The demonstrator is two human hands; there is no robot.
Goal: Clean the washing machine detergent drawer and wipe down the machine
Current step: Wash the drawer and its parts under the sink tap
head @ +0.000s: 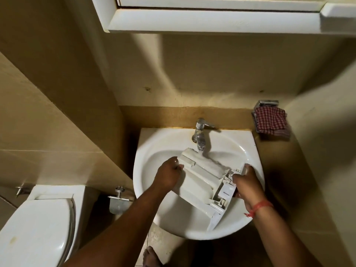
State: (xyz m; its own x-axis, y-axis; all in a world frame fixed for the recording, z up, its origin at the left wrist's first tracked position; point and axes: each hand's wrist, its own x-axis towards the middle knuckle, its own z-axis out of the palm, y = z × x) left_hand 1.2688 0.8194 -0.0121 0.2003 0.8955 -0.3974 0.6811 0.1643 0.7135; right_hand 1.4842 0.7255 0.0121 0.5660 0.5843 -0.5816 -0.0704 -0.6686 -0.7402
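Note:
The white plastic detergent drawer lies tilted in the white sink, with its far end under the chrome tap. Water runs from the tap onto the drawer. My left hand grips the drawer's left edge. My right hand grips its front panel end on the right, fingers curled over the rim. A red thread is tied round my right wrist. The washing machine is not in view.
A red checked cloth hangs on a metal holder on the wall at the right. A toilet stands at the lower left, with a chrome fitting between it and the sink. A white cabinet hangs overhead.

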